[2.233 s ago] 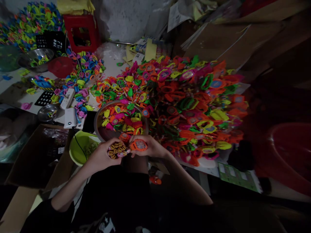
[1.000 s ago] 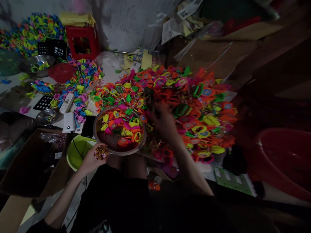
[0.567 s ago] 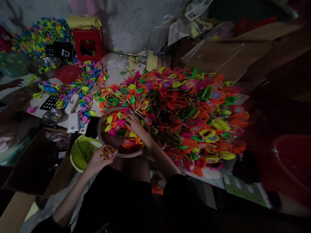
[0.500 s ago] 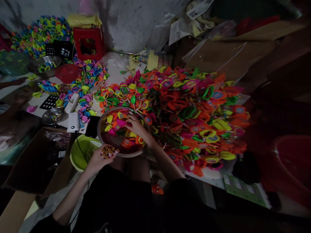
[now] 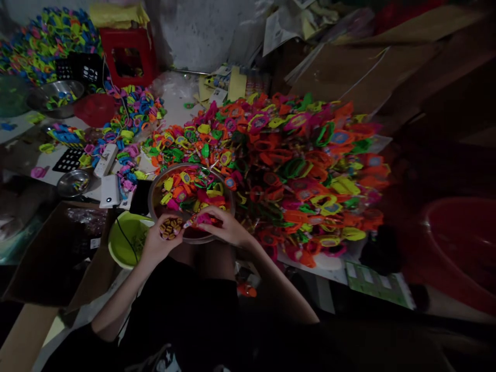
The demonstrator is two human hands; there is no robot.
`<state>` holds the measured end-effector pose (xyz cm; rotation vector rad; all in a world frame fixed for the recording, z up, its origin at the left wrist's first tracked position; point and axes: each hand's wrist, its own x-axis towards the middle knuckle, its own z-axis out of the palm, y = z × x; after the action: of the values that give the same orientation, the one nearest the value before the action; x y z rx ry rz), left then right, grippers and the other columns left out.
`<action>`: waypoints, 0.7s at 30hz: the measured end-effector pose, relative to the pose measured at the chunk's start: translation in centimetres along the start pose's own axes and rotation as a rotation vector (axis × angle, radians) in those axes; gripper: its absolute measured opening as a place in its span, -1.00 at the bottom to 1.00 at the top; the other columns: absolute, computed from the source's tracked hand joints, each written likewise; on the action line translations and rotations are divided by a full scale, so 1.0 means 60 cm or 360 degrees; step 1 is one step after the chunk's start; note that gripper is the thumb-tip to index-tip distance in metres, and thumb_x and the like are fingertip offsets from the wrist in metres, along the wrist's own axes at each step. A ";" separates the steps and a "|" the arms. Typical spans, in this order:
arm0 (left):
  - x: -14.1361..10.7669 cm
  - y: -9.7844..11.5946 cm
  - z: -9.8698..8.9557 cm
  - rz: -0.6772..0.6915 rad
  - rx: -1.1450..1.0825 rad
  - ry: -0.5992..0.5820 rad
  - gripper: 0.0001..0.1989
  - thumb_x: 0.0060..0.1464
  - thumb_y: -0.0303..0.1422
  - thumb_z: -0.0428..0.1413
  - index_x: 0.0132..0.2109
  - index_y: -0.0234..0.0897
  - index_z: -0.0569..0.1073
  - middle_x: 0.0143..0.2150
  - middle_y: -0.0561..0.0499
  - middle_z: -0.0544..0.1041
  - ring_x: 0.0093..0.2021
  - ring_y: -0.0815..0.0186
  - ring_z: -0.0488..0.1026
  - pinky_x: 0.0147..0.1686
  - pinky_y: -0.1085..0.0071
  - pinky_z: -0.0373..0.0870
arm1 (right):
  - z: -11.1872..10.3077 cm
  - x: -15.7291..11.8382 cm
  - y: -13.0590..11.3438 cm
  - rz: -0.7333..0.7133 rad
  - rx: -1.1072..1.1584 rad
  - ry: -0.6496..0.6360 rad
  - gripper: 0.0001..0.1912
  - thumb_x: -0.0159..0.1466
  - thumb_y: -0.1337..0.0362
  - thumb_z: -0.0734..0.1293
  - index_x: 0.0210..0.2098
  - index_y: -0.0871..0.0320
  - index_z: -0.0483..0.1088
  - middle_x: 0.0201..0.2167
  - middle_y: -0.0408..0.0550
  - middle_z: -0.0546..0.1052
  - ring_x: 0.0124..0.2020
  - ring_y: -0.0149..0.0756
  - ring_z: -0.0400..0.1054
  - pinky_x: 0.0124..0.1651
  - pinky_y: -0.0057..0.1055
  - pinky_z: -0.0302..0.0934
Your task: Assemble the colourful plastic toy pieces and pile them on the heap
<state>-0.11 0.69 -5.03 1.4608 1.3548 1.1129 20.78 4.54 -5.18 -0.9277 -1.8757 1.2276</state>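
My left hand [image 5: 157,244] is wrapped round a bundle of small candy tubes [image 5: 171,228] whose brownish ends face up, over the near left rim of a metal bowl [image 5: 152,199]. Colourful plastic toy watches [image 5: 180,194] fill much of the bowl. Close to the bundle, my right hand [image 5: 227,226] pinches a pink toy watch [image 5: 203,219] above the bowl's near edge. A small tube with a pale, reddish wrapper lies between the two hands.
A large heap of toy watches [image 5: 310,175] spreads to the right. Left are a green basin [image 5: 122,240], a cardboard box [image 5: 34,258], a white power bank [image 5: 110,191] and a small metal bowl [image 5: 73,183]. A red stool [image 5: 129,57] stands behind.
My right hand has come back from inside the bowl toward my left hand, now with a pink watch in its fingers. The view has shifted slightly. The co-worker's hand at the far left has withdrawn.
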 end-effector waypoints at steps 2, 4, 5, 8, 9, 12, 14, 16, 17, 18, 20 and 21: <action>-0.002 0.006 -0.002 0.0055 0.0064 -0.0018 -0.73 -0.14 -0.44 0.16 -0.19 -0.27 0.41 -0.32 0.05 0.54 -0.33 0.36 0.50 -0.29 0.49 0.42 | 0.000 -0.007 -0.013 0.0000 -0.0017 -0.0030 -0.78 0.24 0.18 0.31 -0.15 0.12 0.36 -0.18 -0.06 0.48 -0.12 -0.27 0.38 -0.02 -0.32 0.24; -0.005 0.013 -0.005 0.0095 0.0128 -0.0037 -0.70 -0.14 -0.48 0.15 -0.17 -0.25 0.42 -0.30 0.07 0.55 -0.31 0.36 0.50 -0.28 0.50 0.43 | 0.001 -0.011 -0.025 -0.0023 -0.0046 -0.0039 -0.76 0.24 0.16 0.31 -0.12 0.10 0.35 -0.12 -0.04 0.48 -0.08 -0.26 0.38 0.00 -0.31 0.24; -0.007 0.016 -0.007 0.0112 0.0166 -0.0045 -0.69 -0.14 -0.48 0.15 -0.16 -0.24 0.42 -0.29 0.07 0.55 -0.30 0.36 0.51 -0.27 0.51 0.43 | 0.001 -0.013 -0.029 -0.0041 -0.0056 -0.0047 -0.73 0.24 0.16 0.31 -0.10 0.10 0.35 -0.09 -0.03 0.47 -0.05 -0.25 0.37 0.03 -0.30 0.23; -0.014 0.028 -0.013 0.0175 0.0295 -0.0075 -0.67 -0.12 -0.50 0.14 -0.12 -0.21 0.43 -0.23 0.08 0.56 -0.26 0.36 0.51 -0.23 0.50 0.43 | 0.001 -0.015 -0.039 -0.0062 -0.0052 -0.0053 -0.64 0.24 0.14 0.32 -0.01 0.10 0.29 -0.05 0.00 0.46 -0.03 -0.24 0.37 0.04 -0.30 0.24; -0.016 0.032 -0.015 0.0194 0.0333 -0.0087 -0.67 -0.11 -0.50 0.14 -0.11 -0.21 0.44 -0.21 0.07 0.56 -0.24 0.35 0.51 -0.21 0.49 0.43 | 0.001 -0.016 -0.041 -0.0053 -0.0053 -0.0046 -0.60 0.24 0.14 0.32 0.03 0.10 0.26 -0.06 0.00 0.46 -0.05 -0.25 0.38 0.02 -0.31 0.26; -0.019 0.043 -0.019 0.0209 0.0381 -0.0114 -0.67 -0.09 -0.50 0.13 -0.11 -0.20 0.44 -0.19 0.08 0.56 -0.21 0.34 0.51 -0.18 0.48 0.43 | -0.004 -0.016 -0.049 -0.0072 -0.0120 -0.0052 -0.59 0.24 0.13 0.31 0.05 0.11 0.26 -0.07 0.00 0.47 -0.05 -0.25 0.38 0.00 -0.31 0.27; -0.019 0.048 -0.021 0.0180 0.0380 -0.0117 -0.68 -0.10 -0.48 0.14 -0.12 -0.20 0.45 -0.22 0.09 0.57 -0.23 0.35 0.52 -0.20 0.49 0.43 | -0.008 -0.015 -0.056 -0.0121 -0.0199 -0.0094 -0.64 0.25 0.14 0.31 0.00 0.11 0.30 -0.05 0.01 0.46 -0.01 -0.24 0.37 0.03 -0.30 0.25; -0.017 0.052 -0.023 0.0153 0.0388 -0.0141 -0.68 -0.12 -0.47 0.15 -0.13 -0.20 0.45 -0.26 0.11 0.57 -0.27 0.35 0.52 -0.25 0.52 0.44 | -0.013 -0.015 -0.063 -0.0155 -0.0270 -0.0138 -0.67 0.25 0.16 0.31 -0.01 0.10 0.33 -0.05 0.01 0.47 0.00 -0.24 0.36 0.03 -0.30 0.25; -0.016 0.054 -0.023 0.0149 0.0398 -0.0160 -0.69 -0.12 -0.47 0.14 -0.14 -0.20 0.45 -0.27 0.11 0.57 -0.28 0.36 0.52 -0.27 0.53 0.43 | -0.015 -0.015 -0.066 -0.0165 -0.0299 -0.0157 -0.67 0.26 0.17 0.31 0.00 0.10 0.33 -0.05 0.00 0.47 0.00 -0.24 0.36 0.03 -0.31 0.25; -0.015 0.057 -0.023 0.0153 0.0408 -0.0181 -0.69 -0.13 -0.47 0.14 -0.14 -0.21 0.45 -0.28 0.12 0.57 -0.30 0.37 0.52 -0.29 0.54 0.43 | -0.017 -0.015 -0.069 -0.0178 -0.0328 -0.0175 -0.67 0.26 0.17 0.31 0.00 0.09 0.33 -0.05 0.00 0.47 0.00 -0.24 0.36 0.03 -0.31 0.25; -0.013 0.061 -0.025 0.0165 0.0426 -0.0229 -0.68 -0.14 -0.48 0.13 -0.14 -0.21 0.44 -0.28 0.12 0.57 -0.30 0.37 0.51 -0.30 0.55 0.43 | -0.019 -0.014 -0.074 -0.0214 -0.0377 -0.0210 -0.66 0.26 0.18 0.31 0.01 0.09 0.33 -0.05 0.00 0.47 -0.01 -0.25 0.35 0.03 -0.31 0.24; -0.013 0.064 -0.027 0.0167 0.0437 -0.0257 -0.68 -0.13 -0.49 0.12 -0.14 -0.21 0.44 -0.28 0.12 0.57 -0.30 0.38 0.51 -0.30 0.56 0.42 | -0.021 -0.014 -0.076 -0.0232 -0.0397 -0.0225 -0.66 0.26 0.18 0.31 0.01 0.10 0.33 -0.06 0.00 0.48 -0.01 -0.25 0.35 0.03 -0.31 0.25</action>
<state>-0.67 -0.33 -0.94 1.7976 1.3691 0.8759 21.39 3.03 -0.68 -0.8324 -2.2053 1.0105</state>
